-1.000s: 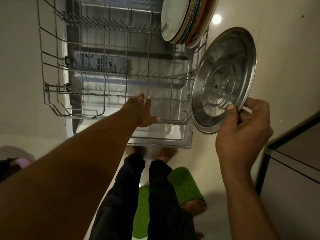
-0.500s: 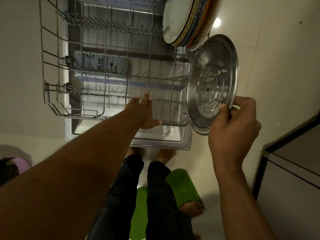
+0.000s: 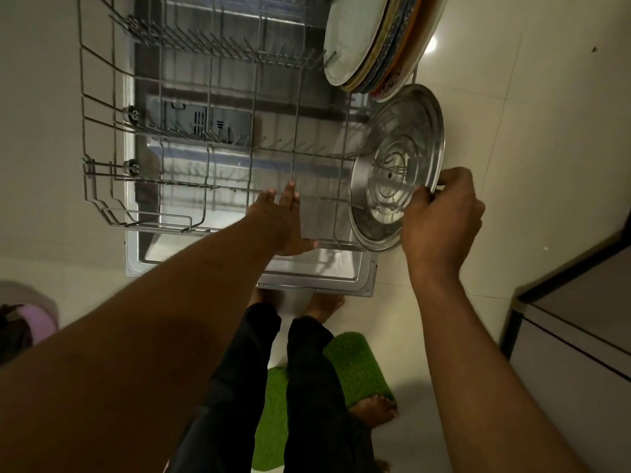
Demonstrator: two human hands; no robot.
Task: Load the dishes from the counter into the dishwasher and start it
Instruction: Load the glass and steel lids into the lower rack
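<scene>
Right hand (image 3: 440, 223) pinches the steel plate (image 3: 392, 172) rim, left hand (image 3: 283, 227) rests straight fingers (image 3: 290, 197) on the rack (image 3: 207, 165).

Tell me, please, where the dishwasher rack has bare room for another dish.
The grey wire dishwasher rack is bare from its left wall to the left hand. Crowded: upright stacked plates far right, round steel plate in the right hand.
</scene>
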